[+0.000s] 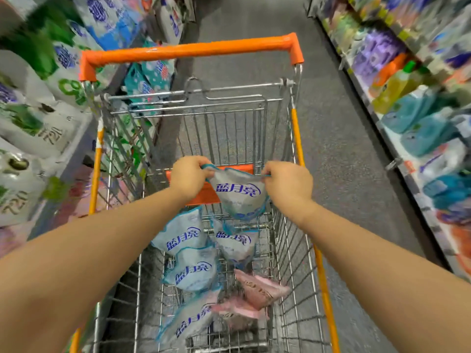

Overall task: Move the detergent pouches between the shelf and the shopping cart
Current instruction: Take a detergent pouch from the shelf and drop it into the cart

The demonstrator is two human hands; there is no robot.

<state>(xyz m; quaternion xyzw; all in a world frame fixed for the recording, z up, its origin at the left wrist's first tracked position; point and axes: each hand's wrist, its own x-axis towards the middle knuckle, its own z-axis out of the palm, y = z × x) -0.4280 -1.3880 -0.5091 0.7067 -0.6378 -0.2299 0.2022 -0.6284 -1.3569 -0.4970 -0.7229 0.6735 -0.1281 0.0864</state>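
Note:
A pale blue detergent pouch (239, 197) with dark blue lettering hangs over the basket of the shopping cart (318, 261). My left hand (188, 177) pinches its top left corner and my right hand (288, 182) pinches its top right corner. Below it, several matching blue pouches (183, 235) lie on the cart's wire floor, together with two pink pouches (257, 289). The left shelf (38, 123) holds white and green pouches.
The cart's orange handle (191, 50) is at the far end. A shelf of bottles and pouches (420, 118) lines the right side. Grey aisle floor (344, 149) runs between the cart and that shelf.

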